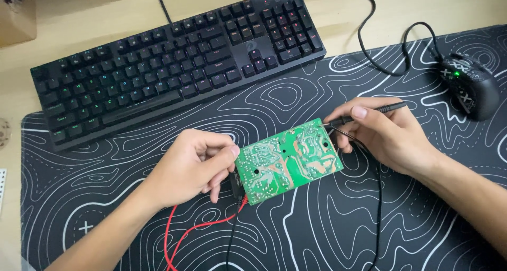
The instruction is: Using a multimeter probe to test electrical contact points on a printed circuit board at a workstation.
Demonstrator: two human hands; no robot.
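A green circuit board (288,160) lies solder side up on the black desk mat (327,223), tilted slightly. My left hand (193,165) grips its left edge with thumb and fingers. A red wire (193,230) and a black wire (231,239) run from under that edge toward me. My right hand (383,133) holds a thin black probe (364,115) like a pen, with the tip touching the board's upper right corner. The probe's black lead (377,207) trails down past the board's right side.
A black keyboard (174,65) lies diagonally behind the board, partly on the mat. A black patterned mouse (470,86) sits at the right, its cable looping toward the back. The wooden desk (63,28) shows beyond the mat.
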